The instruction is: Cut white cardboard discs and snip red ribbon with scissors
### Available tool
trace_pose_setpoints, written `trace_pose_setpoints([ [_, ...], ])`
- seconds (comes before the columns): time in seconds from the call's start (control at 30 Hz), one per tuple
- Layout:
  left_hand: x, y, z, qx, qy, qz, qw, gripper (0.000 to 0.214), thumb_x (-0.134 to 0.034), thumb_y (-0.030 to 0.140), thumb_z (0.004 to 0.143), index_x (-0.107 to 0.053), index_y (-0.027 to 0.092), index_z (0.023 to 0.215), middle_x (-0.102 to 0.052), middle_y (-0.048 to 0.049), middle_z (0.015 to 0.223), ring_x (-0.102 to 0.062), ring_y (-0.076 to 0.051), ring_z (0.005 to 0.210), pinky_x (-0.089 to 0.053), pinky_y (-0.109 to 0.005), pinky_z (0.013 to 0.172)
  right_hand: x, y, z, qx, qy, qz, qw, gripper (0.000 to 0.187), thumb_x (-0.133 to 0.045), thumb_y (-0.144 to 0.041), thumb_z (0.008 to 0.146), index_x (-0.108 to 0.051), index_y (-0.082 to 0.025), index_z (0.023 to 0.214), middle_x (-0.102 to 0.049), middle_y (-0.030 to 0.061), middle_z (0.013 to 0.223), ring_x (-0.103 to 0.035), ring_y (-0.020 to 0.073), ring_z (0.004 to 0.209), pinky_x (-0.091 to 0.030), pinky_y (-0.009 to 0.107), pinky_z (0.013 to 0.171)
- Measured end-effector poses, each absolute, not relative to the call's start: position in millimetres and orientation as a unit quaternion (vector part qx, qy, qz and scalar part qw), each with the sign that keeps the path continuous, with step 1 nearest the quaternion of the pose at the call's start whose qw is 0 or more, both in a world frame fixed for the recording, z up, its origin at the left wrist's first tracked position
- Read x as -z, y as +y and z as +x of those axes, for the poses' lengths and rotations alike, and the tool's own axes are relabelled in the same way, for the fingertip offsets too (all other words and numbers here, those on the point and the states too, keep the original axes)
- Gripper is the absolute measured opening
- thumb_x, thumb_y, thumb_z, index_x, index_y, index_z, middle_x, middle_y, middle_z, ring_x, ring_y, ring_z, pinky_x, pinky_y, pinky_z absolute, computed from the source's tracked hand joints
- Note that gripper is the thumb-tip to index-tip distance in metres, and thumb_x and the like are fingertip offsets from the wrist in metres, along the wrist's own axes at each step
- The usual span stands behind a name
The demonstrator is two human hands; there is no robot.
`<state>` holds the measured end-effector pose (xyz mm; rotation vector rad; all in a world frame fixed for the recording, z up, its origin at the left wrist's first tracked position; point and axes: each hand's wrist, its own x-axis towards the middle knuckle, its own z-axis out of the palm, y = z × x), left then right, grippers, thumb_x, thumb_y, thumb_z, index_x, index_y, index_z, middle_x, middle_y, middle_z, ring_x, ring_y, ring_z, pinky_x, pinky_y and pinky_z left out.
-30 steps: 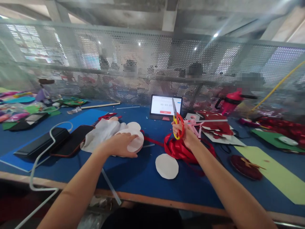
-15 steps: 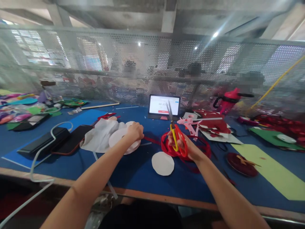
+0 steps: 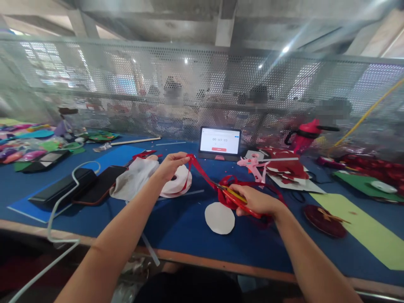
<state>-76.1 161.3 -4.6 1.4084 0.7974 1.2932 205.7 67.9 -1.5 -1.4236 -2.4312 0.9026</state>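
Between finger and thumb, my left hand [image 3: 173, 165] pinches the end of a red ribbon [image 3: 201, 170], raised off the table and stretched to the right. My right hand [image 3: 252, 200] grips scissors [image 3: 235, 196] with red and yellow handles; their blades meet the ribbon, though whether they are parted is too small to tell. Loose coils of the same ribbon lie under and behind the right hand. Below my left hand sits a white roll [image 3: 179, 183] beside a crumpled white cloth [image 3: 134, 179]. A white paper disc [image 3: 220, 218] lies flat in front of the scissors.
A tablet [image 3: 220, 141] showing a timer stands at the back, with a pink glue gun [image 3: 255, 167] to its right. A maroon round piece [image 3: 325, 220] lies on yellow-green card [image 3: 362, 227]. At left are a phone [image 3: 100, 185] and a white cable [image 3: 55, 206].
My left hand has risen from the white roll, lifting the ribbon's end. My right hand has swung the scissors down from pointing upward to lie across the ribbon, pointing left.
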Motion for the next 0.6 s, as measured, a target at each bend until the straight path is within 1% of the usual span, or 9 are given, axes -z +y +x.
trace_pose_setpoints([
  [0.1,-2.1,156.1,-72.1,-0.543,0.301,0.605,0.499,0.015,-0.078,0.029,0.053,-0.070,0.020,0.061,-0.059,0.0000,0.076,-0.052,-0.010,0.073,-0.039,-0.024,0.071,5.7,66.7,196.4,-0.230,-0.825,-0.508,0.090,0.057,-0.073,-0.045,0.058,-0.051,-0.017,0.103,-0.060,0.0078,0.098,-0.056,0.0224,0.083,-0.040,0.029,0.070],
  [0.2,-7.2,149.4,-65.8,-0.530,0.310,0.630,0.475,0.012,-0.076,0.028,0.056,-0.071,0.020,0.064,-0.055,0.0002,0.077,-0.050,-0.009,0.070,-0.038,-0.025,0.067,9.6,66.1,191.3,-0.208,-0.830,-0.509,0.089,0.067,-0.075,-0.052,0.052,-0.051,-0.018,0.105,-0.060,0.0094,0.103,-0.056,0.0246,0.088,-0.041,0.032,0.074],
  [0.3,-8.4,147.8,-63.2,-0.535,0.334,0.636,0.444,0.013,-0.076,0.030,0.057,-0.069,0.019,0.060,-0.053,0.0003,0.076,-0.047,-0.009,0.066,-0.036,-0.025,0.062,10.8,65.8,194.8,-0.230,-0.830,-0.503,0.074,0.071,-0.075,-0.050,0.052,-0.050,-0.017,0.110,-0.058,0.0099,0.107,-0.056,0.0254,0.093,-0.041,0.033,0.078],
  [0.43,-7.6,151.7,-66.2,-0.538,0.355,0.657,0.392,0.015,-0.075,0.032,0.058,-0.067,0.018,0.059,-0.052,0.0003,0.071,-0.047,-0.010,0.066,-0.035,-0.027,0.062,14.1,67.0,201.3,-0.274,-0.828,-0.488,0.023,0.079,-0.074,-0.043,0.054,-0.044,-0.016,0.121,-0.051,0.0133,0.119,-0.049,0.0282,0.107,-0.039,0.037,0.087],
  [0.5,-9.5,150.9,-65.8,-0.534,0.357,0.668,0.375,0.014,-0.074,0.031,0.059,-0.068,0.019,0.062,-0.053,0.0002,0.072,-0.047,-0.011,0.066,-0.035,-0.028,0.062,16.1,66.8,198.8,-0.274,-0.828,-0.488,0.020,0.078,-0.074,-0.042,0.054,-0.045,-0.016,0.121,-0.050,0.0135,0.119,-0.049,0.0283,0.107,-0.040,0.037,0.087],
  [0.6,-16.3,143.6,-60.0,-0.510,0.355,0.706,0.341,0.011,-0.072,0.030,0.061,-0.069,0.020,0.062,-0.054,-0.0003,0.074,-0.048,-0.011,0.067,-0.035,-0.028,0.063,16.4,63.3,187.4,-0.253,-0.838,-0.481,0.046,0.073,-0.074,-0.043,0.054,-0.047,-0.018,0.117,-0.054,0.0111,0.115,-0.053,0.0266,0.101,-0.043,0.035,0.081],
])
